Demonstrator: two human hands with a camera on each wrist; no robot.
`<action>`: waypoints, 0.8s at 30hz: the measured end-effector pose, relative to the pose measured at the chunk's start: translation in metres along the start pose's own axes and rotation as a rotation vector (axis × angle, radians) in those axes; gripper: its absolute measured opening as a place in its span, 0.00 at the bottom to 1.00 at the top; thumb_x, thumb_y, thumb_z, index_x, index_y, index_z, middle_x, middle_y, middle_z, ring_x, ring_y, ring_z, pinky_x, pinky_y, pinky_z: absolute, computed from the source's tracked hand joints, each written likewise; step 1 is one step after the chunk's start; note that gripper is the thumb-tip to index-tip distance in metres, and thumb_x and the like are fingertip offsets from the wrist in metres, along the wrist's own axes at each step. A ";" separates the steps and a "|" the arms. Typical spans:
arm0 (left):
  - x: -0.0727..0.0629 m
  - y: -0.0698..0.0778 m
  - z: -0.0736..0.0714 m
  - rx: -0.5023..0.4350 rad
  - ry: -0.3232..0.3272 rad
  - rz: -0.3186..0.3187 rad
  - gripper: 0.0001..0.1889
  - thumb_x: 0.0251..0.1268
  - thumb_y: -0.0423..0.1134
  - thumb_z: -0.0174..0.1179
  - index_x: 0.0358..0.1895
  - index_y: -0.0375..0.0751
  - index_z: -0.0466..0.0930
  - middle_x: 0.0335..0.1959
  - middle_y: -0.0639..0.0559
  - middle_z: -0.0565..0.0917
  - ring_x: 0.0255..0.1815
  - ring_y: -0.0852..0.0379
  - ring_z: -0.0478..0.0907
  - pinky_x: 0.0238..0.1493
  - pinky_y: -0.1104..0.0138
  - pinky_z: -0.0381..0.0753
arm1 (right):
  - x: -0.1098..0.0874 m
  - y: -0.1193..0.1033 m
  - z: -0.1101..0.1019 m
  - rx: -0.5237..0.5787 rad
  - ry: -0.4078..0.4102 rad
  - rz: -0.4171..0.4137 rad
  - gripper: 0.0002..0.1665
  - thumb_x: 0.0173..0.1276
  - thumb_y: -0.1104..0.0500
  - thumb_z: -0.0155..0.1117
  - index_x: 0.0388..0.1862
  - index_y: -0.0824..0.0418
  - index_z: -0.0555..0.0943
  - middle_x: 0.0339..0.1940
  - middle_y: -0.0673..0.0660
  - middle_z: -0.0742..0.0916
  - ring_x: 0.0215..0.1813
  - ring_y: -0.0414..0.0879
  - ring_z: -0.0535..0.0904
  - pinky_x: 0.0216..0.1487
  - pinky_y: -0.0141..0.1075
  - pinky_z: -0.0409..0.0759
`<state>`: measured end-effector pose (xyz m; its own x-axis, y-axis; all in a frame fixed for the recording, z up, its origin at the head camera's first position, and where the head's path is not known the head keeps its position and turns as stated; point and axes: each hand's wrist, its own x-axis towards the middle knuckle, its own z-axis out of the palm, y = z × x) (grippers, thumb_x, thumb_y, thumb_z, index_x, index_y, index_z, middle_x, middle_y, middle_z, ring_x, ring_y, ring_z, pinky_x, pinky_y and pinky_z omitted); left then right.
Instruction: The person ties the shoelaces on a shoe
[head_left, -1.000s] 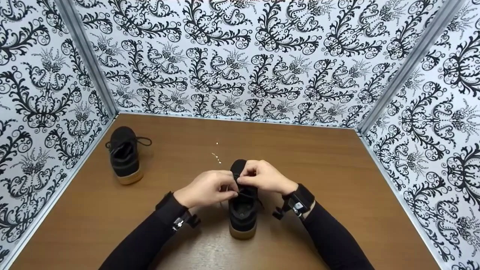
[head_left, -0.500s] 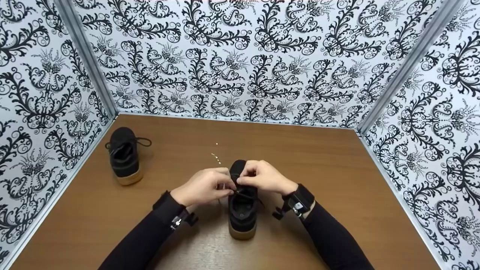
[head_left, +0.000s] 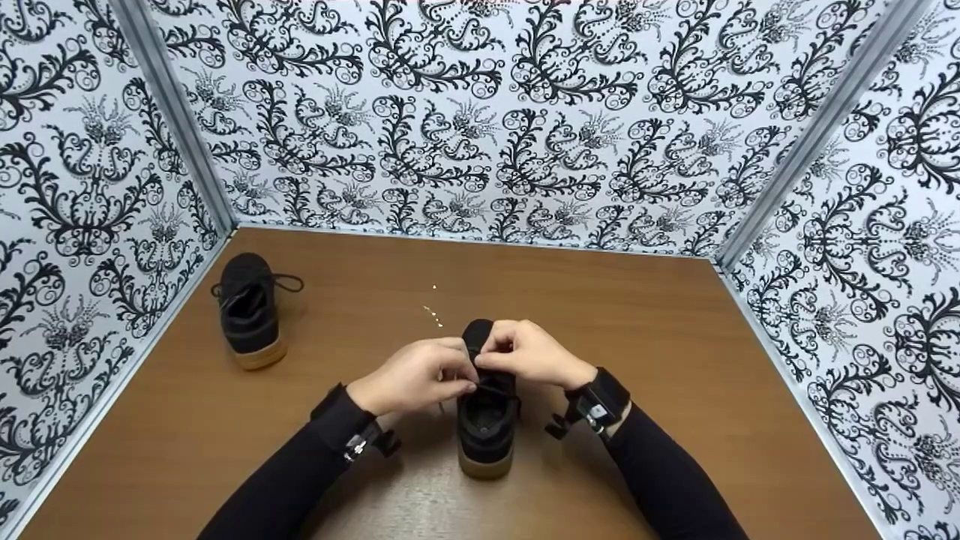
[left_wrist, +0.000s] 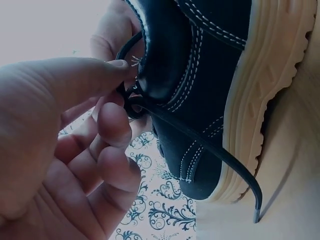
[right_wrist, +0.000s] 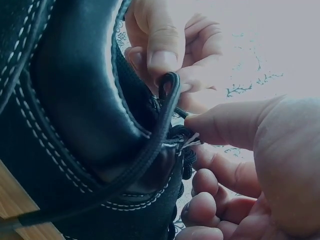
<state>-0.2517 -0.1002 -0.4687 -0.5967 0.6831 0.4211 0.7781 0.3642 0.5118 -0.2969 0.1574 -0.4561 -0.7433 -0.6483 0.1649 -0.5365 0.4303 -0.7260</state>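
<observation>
A black shoe [head_left: 486, 446] with a tan sole stands on the table, toe pointing away. My left hand [head_left: 420, 379] is over its lacing from the left, thumb and fingers pinching the black shoelace [right_wrist: 161, 131], which bends into a loop at the fingertips in the right wrist view. From the right, my right hand [head_left: 536, 356] pinches the lace close to the knot, its other fingers curled. In the left wrist view a loose lace end [left_wrist: 227, 157] hangs down the shoe's side past the sole. Fingers partly hide the knot.
A second black shoe [head_left: 247, 319], its lace tied in a bow, stands at the far left. Small white marks [head_left: 433, 313] show on the brown table [head_left: 615, 315]. Patterned walls [head_left: 465, 150] enclose the back and both sides.
My left hand shifted slightly left with the lace half a second ago, and is now back to the right by the lacing. My right hand and both shoes have stayed in place.
</observation>
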 end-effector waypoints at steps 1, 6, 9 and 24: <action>0.000 0.000 0.000 -0.001 -0.004 -0.002 0.02 0.74 0.35 0.75 0.43 0.48 0.94 0.43 0.58 0.86 0.42 0.60 0.83 0.44 0.66 0.85 | 0.000 0.000 0.000 -0.004 0.001 0.002 0.06 0.74 0.51 0.78 0.37 0.50 0.94 0.35 0.42 0.87 0.41 0.41 0.81 0.42 0.33 0.76; 0.000 -0.002 0.000 -0.035 -0.011 -0.026 0.04 0.72 0.35 0.78 0.43 0.50 0.93 0.45 0.58 0.87 0.41 0.62 0.84 0.42 0.67 0.85 | -0.001 0.000 0.000 -0.009 0.000 0.010 0.06 0.73 0.51 0.79 0.37 0.51 0.94 0.35 0.42 0.87 0.42 0.42 0.82 0.43 0.34 0.77; 0.000 -0.003 -0.002 -0.070 -0.005 -0.045 0.04 0.72 0.36 0.78 0.42 0.50 0.93 0.44 0.59 0.87 0.40 0.62 0.83 0.40 0.66 0.86 | -0.001 -0.001 0.000 -0.010 -0.002 0.010 0.06 0.73 0.51 0.79 0.37 0.51 0.94 0.35 0.42 0.87 0.42 0.42 0.82 0.43 0.34 0.77; -0.002 -0.012 -0.003 -0.131 0.031 -0.226 0.06 0.75 0.38 0.75 0.48 0.44 0.88 0.36 0.61 0.86 0.36 0.62 0.83 0.39 0.66 0.85 | -0.001 0.002 -0.011 0.006 0.008 -0.018 0.06 0.74 0.50 0.79 0.39 0.49 0.96 0.36 0.44 0.87 0.44 0.44 0.82 0.48 0.39 0.77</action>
<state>-0.2605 -0.1078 -0.4740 -0.7599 0.5733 0.3064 0.5933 0.4191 0.6873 -0.3018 0.1660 -0.4507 -0.7366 -0.6510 0.1835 -0.5474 0.4145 -0.7270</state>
